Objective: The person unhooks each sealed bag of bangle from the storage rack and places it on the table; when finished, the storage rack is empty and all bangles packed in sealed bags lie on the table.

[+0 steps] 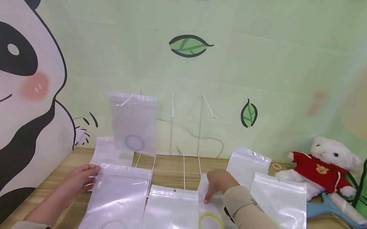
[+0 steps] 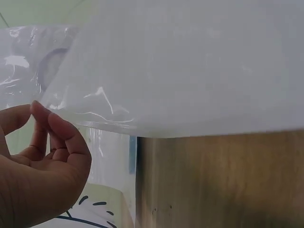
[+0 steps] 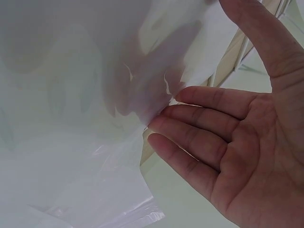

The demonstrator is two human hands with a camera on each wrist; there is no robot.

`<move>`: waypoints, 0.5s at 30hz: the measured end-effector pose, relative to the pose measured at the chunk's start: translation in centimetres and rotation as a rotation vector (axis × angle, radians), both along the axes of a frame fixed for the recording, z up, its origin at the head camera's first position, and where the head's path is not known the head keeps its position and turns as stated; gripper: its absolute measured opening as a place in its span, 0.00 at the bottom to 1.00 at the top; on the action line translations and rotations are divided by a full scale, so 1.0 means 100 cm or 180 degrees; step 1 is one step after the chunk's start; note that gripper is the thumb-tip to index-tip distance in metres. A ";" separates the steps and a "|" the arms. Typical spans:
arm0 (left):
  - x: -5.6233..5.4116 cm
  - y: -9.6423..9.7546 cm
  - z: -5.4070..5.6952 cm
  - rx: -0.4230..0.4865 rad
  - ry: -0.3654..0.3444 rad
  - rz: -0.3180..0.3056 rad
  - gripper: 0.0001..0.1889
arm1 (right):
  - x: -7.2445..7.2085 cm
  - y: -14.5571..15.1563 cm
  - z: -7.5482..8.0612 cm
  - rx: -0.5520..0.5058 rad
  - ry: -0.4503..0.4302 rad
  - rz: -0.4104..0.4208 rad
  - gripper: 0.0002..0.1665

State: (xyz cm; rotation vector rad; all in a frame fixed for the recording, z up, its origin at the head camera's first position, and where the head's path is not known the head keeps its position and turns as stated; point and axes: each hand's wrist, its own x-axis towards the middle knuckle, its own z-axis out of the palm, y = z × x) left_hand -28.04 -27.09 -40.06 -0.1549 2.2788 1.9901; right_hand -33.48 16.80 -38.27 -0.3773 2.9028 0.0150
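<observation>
At the left, my left hand (image 1: 78, 180) pinches the upper left corner of a clear zip bag (image 1: 123, 193) with a pale ring low inside. The left wrist view has the fingertips (image 2: 40, 109) together at that bag's corner. My right hand (image 1: 219, 181) is over the top of another zip bag (image 1: 206, 208), which holds a yellow ring (image 1: 221, 227). Its fingers (image 3: 199, 133) are extended, with their tips right at the bag's edge in the right wrist view. Between the hands lies a third zip bag (image 1: 172, 212).
A white wire rack (image 1: 170, 154) with hooks stands behind; a bag with a purple ring (image 1: 135, 116) hangs from its left hook. More zip bags (image 1: 280, 198) lie at the right, near a teddy bear (image 1: 321, 166), a blue slingshot-shaped object (image 1: 329, 207) and a small orange ring (image 1: 276, 166).
</observation>
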 end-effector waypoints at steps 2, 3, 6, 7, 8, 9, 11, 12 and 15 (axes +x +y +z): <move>-0.002 -0.001 0.001 -0.0073 0.0001 -0.0016 0.13 | 0.001 0.000 0.000 -0.0006 0.0003 -0.0001 0.30; -0.003 -0.002 0.001 -0.0106 0.0025 -0.0020 0.15 | 0.001 0.000 0.001 -0.0002 0.0008 0.0005 0.30; -0.005 -0.004 0.005 -0.0192 0.0086 -0.0006 0.24 | 0.002 0.000 0.001 -0.0007 -0.0004 -0.0002 0.30; -0.006 -0.004 0.006 -0.0227 0.0109 -0.0008 0.26 | 0.002 -0.001 0.001 -0.0012 -0.0014 -0.0014 0.30; -0.006 -0.004 0.009 -0.0275 0.0130 -0.0011 0.27 | 0.002 -0.001 0.001 -0.0010 -0.0022 -0.0017 0.30; -0.006 -0.004 0.011 -0.0321 0.0146 -0.0011 0.29 | 0.002 -0.001 0.001 -0.0007 -0.0024 -0.0017 0.30; -0.008 -0.003 0.016 -0.0379 0.0153 -0.0004 0.30 | 0.001 0.000 0.001 -0.0006 -0.0032 -0.0032 0.30; -0.009 -0.002 0.019 -0.0420 0.0163 -0.0005 0.31 | 0.001 0.000 0.001 -0.0004 -0.0030 -0.0034 0.30; -0.012 0.002 0.028 -0.0526 0.0229 -0.0021 0.33 | 0.000 0.000 -0.001 0.0002 -0.0008 -0.0032 0.30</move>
